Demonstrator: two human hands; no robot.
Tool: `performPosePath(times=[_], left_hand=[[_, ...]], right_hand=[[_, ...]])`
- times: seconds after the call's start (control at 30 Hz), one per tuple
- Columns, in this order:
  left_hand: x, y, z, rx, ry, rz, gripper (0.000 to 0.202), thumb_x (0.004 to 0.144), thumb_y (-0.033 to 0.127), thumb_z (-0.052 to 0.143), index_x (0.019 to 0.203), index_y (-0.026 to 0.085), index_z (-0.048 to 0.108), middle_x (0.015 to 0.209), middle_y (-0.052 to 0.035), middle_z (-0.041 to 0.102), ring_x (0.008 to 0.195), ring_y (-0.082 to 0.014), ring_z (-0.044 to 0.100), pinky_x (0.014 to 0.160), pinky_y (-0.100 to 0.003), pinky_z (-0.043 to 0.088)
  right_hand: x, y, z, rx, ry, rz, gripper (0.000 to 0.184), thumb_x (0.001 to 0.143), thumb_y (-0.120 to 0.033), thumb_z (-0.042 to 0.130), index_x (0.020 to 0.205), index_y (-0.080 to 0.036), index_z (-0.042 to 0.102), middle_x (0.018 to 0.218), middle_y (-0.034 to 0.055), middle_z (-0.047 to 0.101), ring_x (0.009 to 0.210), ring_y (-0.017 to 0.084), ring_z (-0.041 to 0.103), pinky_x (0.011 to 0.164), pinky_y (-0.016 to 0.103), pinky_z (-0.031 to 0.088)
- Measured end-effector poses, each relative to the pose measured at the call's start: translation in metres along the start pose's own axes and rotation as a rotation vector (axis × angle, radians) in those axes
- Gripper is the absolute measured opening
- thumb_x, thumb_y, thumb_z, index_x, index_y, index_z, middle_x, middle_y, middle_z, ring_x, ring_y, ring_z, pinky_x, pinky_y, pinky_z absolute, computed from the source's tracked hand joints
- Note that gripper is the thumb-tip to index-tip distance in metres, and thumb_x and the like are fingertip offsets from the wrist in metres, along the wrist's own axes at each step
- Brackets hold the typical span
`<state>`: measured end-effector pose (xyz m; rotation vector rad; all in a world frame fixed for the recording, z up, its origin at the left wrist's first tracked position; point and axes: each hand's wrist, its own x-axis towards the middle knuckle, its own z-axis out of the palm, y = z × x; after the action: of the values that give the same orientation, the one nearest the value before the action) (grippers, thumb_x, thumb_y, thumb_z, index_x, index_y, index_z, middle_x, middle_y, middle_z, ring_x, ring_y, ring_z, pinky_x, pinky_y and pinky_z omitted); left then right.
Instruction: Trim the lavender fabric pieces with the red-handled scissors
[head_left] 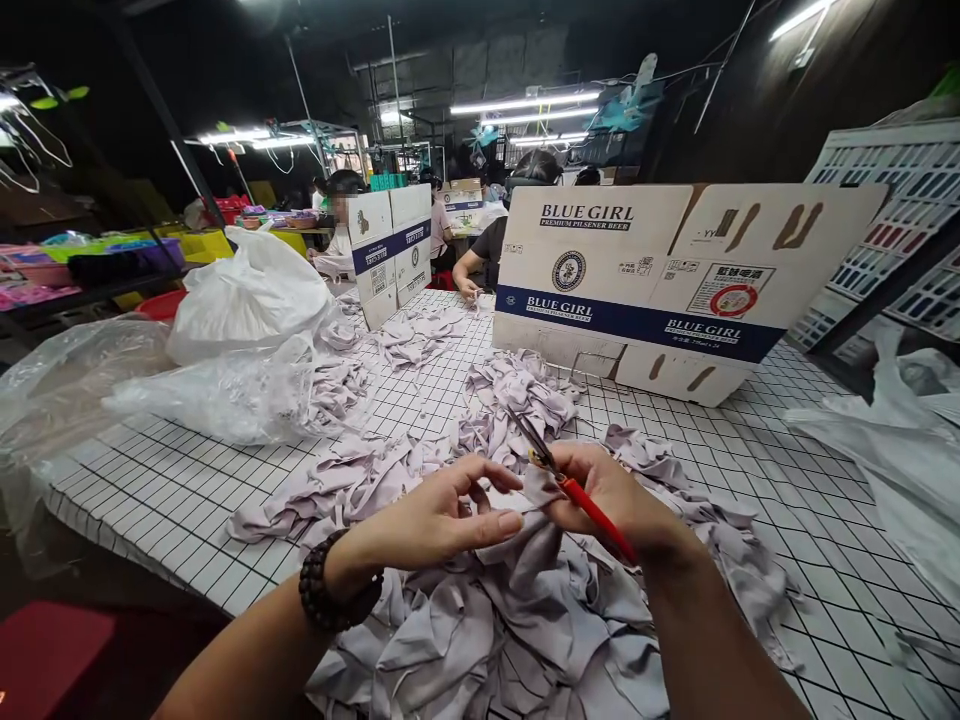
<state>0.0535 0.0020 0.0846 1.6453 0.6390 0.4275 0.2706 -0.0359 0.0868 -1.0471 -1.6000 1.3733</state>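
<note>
My right hand [615,500] is closed around a pair of red-handled scissors [596,515], their blades pointing up and away to the left. Its fingertips also pinch a piece of pale lilac fabric [536,550]. Close by on the left, my left hand [435,515] has its thumb and fingers apart beside that fabric, with no firm hold visible. A dark bead bracelet [322,585] circles the left wrist. Under both hands lies a large heap of crumpled lilac fabric pieces [442,640]. A smaller fabric pile [521,385] sits just beyond the blades.
Cardboard panels, a large one [600,265] and a smaller one [394,250], stand across the grid-patterned table [832,520]. Plastic bags [247,290] crowd the left side, and white plastic [892,430] lies at right. A co-worker's arm [476,265] shows behind the large panel.
</note>
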Motion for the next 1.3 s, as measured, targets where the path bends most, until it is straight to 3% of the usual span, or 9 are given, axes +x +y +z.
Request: performPosePath(times=[0.1,0.23,0.4,0.57,0.77,0.93,1.1,1.2,1.3], left_hand=[[0.003,-0.001,0.001,0.022,0.015,0.007,0.048,0.079,0.041,0.071,0.118,0.019,0.055,0.076,0.0026,0.052,0.065,-0.0094,0.047,0.058,-0.021,0.039],[0.013,-0.009,0.0,-0.215,-0.037,-0.024,0.066,0.07,0.031,0.081,0.124,0.019,0.045,0.066,0.0071,0.051,0.055,-0.0067,0.045,0.052,-0.019,0.033],[0.028,-0.02,0.0,-0.532,-0.148,-0.105,0.053,0.067,0.034,0.083,0.106,0.016,0.054,0.073,0.0022,0.061,0.053,-0.0056,0.053,0.051,-0.019,0.037],[0.038,-0.022,0.006,-0.507,-0.154,-0.083,0.035,0.069,0.036,0.081,0.083,0.013,0.059,0.064,0.0049,0.056,0.052,-0.0041,0.049,0.051,-0.017,0.038],[0.03,0.001,0.016,-0.518,-0.134,-0.013,0.037,0.063,0.034,0.085,0.066,0.013,0.056,0.065,-0.0028,0.069,0.044,-0.0059,0.053,0.043,-0.018,0.038],[0.001,0.033,0.031,-0.624,-0.118,0.006,0.028,0.072,0.037,0.08,0.079,0.011,0.073,0.069,-0.0055,0.072,0.05,-0.0099,0.062,0.049,-0.021,0.05],[-0.006,0.023,0.045,-0.794,0.131,0.061,0.03,0.07,0.039,0.081,0.082,0.013,0.076,0.071,-0.0054,0.073,0.049,-0.0085,0.06,0.049,-0.02,0.052],[-0.001,0.002,0.048,-0.817,0.302,0.067,0.034,0.07,0.043,0.081,0.082,0.012,0.074,0.072,-0.0051,0.072,0.045,-0.0072,0.058,0.046,-0.019,0.05],[0.002,-0.018,0.049,-0.783,0.368,0.024,0.04,0.069,0.047,0.08,0.085,0.012,0.071,0.072,-0.0044,0.071,0.042,-0.0071,0.056,0.044,-0.02,0.049]], right_hand=[[0.005,-0.005,-0.002,-0.021,-0.061,0.056,0.015,0.057,-0.006,0.057,0.066,-0.017,0.05,0.061,-0.0071,0.036,0.054,0.007,0.027,0.048,0.021,0.019],[0.007,-0.005,-0.009,0.009,-0.135,0.079,0.014,0.058,-0.011,0.059,0.062,-0.018,0.048,0.058,-0.0076,0.032,0.053,0.007,0.023,0.047,0.022,0.015],[0.01,-0.003,-0.017,0.054,-0.168,0.095,0.016,0.059,-0.013,0.063,0.062,-0.018,0.049,0.056,-0.0079,0.034,0.051,0.006,0.023,0.046,0.021,0.015],[0.012,-0.004,-0.016,0.031,-0.202,0.099,0.011,0.06,-0.011,0.064,0.063,-0.015,0.054,0.056,-0.0068,0.042,0.05,0.005,0.028,0.045,0.02,0.019],[0.007,-0.042,-0.027,-0.079,-0.151,0.086,0.012,0.058,-0.009,0.062,0.067,-0.015,0.063,0.054,-0.0054,0.047,0.047,0.007,0.034,0.042,0.02,0.022],[0.014,-0.079,-0.027,-0.194,-0.026,-0.064,0.018,0.06,-0.009,0.067,0.075,-0.018,0.066,0.058,-0.0032,0.053,0.047,0.009,0.041,0.041,0.022,0.03],[0.037,-0.03,-0.003,-0.108,-0.01,-0.054,0.023,0.061,-0.016,0.076,0.081,-0.017,0.064,0.07,-0.0024,0.058,0.056,0.009,0.046,0.047,0.02,0.035],[0.038,0.018,0.019,0.088,0.202,0.003,0.038,0.054,-0.021,0.084,0.081,-0.019,0.057,0.066,-0.0061,0.053,0.055,0.009,0.044,0.047,0.02,0.033],[0.028,0.051,0.038,0.265,0.383,0.051,0.043,0.055,-0.034,0.086,0.082,-0.02,0.054,0.06,-0.0084,0.048,0.048,0.007,0.036,0.044,0.02,0.027]])
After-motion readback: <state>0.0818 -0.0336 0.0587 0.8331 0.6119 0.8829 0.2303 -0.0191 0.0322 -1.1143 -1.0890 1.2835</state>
